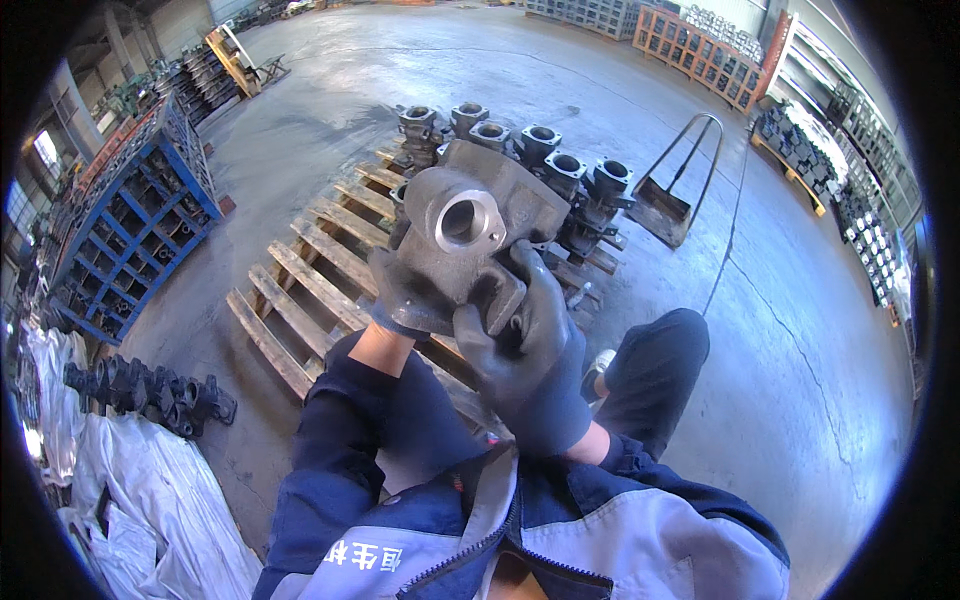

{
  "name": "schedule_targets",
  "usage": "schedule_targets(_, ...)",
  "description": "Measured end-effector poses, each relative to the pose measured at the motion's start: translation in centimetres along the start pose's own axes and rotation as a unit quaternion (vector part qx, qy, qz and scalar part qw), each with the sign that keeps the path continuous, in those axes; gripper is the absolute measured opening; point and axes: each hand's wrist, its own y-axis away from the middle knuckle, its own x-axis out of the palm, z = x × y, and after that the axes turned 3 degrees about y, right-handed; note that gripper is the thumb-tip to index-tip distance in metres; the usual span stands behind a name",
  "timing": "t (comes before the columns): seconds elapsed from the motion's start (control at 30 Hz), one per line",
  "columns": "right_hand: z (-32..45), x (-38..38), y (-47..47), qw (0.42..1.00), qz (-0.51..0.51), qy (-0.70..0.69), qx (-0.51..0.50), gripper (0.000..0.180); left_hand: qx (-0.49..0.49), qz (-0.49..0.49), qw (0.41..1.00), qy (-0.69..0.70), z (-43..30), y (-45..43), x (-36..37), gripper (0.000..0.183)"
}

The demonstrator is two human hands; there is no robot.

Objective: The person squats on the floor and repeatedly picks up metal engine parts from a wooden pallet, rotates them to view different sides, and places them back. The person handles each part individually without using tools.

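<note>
A dark cast metal housing (427,259) with a bright machined ring around its round bore is held up in front of my chest. My left hand (401,292), in a dark work glove, grips its left side and lower edge; part of that hand is hidden behind the casting. On the lower right, my right hand (529,349), gloved too, has its fingers and thumb closed around a flanged part of it. Beyond the held casting, several similar castings with square machined flanges (540,135) stand upright on a slatted wooden pallet (330,240).
Right of the pallet, a metal scoop with a looped handle (664,210) rests on the concrete floor. A blue metal crate (135,232) of parts stands at left. Below it lie more dark castings (150,394) beside white plastic sheeting (150,487). Another loaded pallet (787,169) is at right.
</note>
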Motion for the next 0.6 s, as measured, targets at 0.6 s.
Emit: schedule_targets(0.6, 2.1, 2.3, 0.3, 0.996, 0.051, 0.063, -0.03, 0.074, 0.047, -0.197, 0.953, -0.224, -1.9, 3.0, -0.4, 0.091)
